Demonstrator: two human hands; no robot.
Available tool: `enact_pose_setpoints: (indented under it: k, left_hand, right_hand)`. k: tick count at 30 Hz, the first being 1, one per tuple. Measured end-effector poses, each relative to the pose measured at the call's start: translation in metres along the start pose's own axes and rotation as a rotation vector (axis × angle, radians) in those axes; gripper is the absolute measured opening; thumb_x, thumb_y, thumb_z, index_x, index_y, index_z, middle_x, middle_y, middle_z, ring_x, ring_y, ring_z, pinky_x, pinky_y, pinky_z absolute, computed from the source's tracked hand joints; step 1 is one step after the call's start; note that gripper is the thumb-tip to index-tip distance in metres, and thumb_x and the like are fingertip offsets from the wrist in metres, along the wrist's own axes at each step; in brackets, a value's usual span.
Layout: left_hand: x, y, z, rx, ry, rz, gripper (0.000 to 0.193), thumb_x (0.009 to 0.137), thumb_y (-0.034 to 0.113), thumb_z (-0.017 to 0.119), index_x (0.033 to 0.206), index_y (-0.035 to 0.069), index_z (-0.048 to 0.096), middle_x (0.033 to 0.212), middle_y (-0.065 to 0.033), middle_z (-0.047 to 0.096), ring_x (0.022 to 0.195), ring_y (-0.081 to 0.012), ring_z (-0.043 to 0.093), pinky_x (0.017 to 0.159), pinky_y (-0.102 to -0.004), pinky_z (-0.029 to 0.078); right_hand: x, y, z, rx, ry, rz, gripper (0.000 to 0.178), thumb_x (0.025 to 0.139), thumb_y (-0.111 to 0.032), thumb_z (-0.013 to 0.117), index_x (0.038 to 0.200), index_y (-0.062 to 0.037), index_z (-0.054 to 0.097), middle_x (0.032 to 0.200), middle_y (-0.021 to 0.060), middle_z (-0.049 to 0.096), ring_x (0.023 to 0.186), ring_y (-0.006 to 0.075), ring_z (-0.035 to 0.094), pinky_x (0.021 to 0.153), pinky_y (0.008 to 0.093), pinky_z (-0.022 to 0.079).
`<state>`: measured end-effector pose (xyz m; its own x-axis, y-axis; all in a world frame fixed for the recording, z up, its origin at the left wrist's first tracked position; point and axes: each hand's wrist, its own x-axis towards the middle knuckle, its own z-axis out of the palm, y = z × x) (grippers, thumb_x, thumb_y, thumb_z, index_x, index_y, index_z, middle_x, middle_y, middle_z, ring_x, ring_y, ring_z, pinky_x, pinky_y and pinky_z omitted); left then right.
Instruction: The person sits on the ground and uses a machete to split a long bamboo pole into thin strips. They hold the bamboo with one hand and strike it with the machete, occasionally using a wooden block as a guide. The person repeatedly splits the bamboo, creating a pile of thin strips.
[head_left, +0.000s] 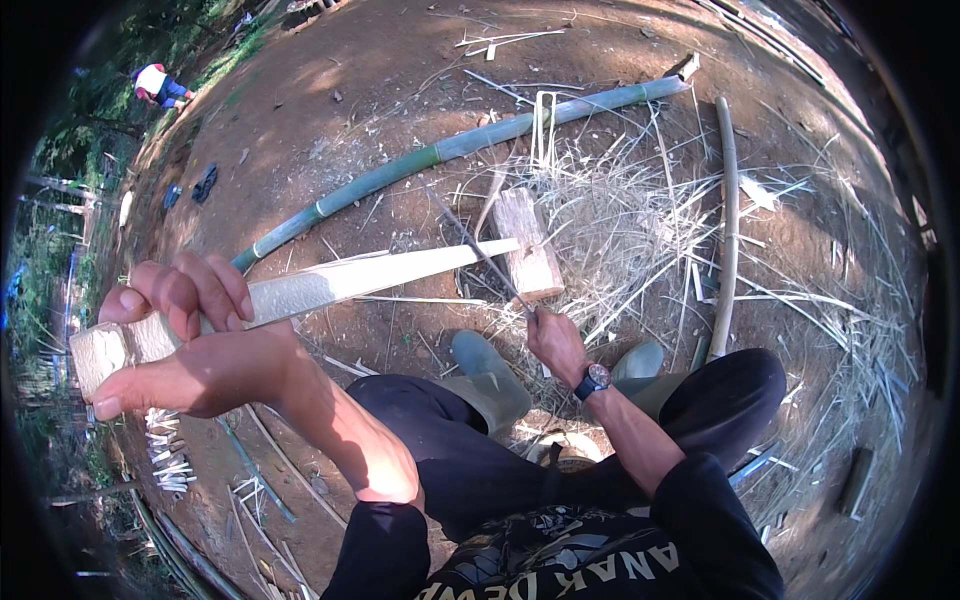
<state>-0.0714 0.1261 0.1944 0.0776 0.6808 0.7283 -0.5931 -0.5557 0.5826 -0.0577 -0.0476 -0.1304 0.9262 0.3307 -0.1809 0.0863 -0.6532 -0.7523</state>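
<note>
My left hand (225, 362) is wrapped round the thick end of a long pale split bamboo piece (340, 283), held out to my left. The bamboo's far end narrows and reaches onto a short wooden block (538, 272) on the ground ahead of me. Closed round its handle, my right hand (557, 343) grips a knife (470, 238) above the ground near my boots. Its dark, narrow blade slants up and left, crossing the bamboo near the thin end; whether the two touch, I cannot tell. Most of the knife's handle is hidden in my fist.
Beyond the block lies a green bamboo pole (400, 168). A heap of thin shavings (630, 225) spreads to its right, beside a bare wooden pole (728, 230). Short pale pieces (168, 455) are stacked at left. A person (158, 87) is far off, upper left.
</note>
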Motion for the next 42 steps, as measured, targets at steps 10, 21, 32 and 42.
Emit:
enact_pose_setpoints:
  k: [10,21,32,42]
  left_hand:
    - [0.002,-0.003,-0.006,0.082,-0.022,0.035,0.078,0.079,0.082,0.023,0.091,0.007,0.038,0.059,-0.0008,0.031,0.038,-0.0066,0.023,0.033,-0.0203,0.017]
    - [0.005,-0.006,-0.001,0.037,0.016,-0.001,0.075,0.079,0.082,0.026,0.087,0.008,0.04,0.058,0.0,0.03,0.037,-0.0058,0.025,0.033,-0.0195,0.02]
    - [0.001,0.005,-0.003,-0.04,-0.028,-0.042,0.074,0.078,0.081,0.028,0.088,0.009,0.04,0.056,0.0009,0.029,0.038,-0.0077,0.025,0.034,-0.0192,0.021]
    - [0.009,-0.009,-0.017,-0.313,-0.041,-0.151,0.07,0.087,0.074,0.019,0.086,0.008,0.044,0.056,0.0011,0.034,0.036,-0.0074,0.026,0.033,-0.0206,0.021]
  right_hand:
    - [-0.031,-0.062,-0.033,0.108,0.033,-0.242,0.017,0.086,-0.011,0.053,0.079,0.0037,0.058,0.06,0.0237,0.057,0.055,0.0374,0.059,0.054,0.045,0.046]
    - [0.021,0.028,0.006,-0.1,0.088,-0.103,0.029,0.09,-0.02,0.048,0.079,0.0042,0.058,0.064,0.025,0.059,0.056,0.0406,0.058,0.056,0.0495,0.047]
    - [-0.002,-0.023,0.011,0.156,0.158,-0.411,0.014,0.085,-0.013,0.053,0.082,-0.0006,0.058,0.061,0.0214,0.059,0.053,0.0375,0.059,0.054,0.0463,0.048]
    - [0.026,0.11,0.066,-0.205,0.045,-0.017,0.035,0.088,-0.029,0.053,0.078,0.003,0.063,0.072,0.027,0.061,0.07,0.043,0.061,0.063,0.049,0.048]
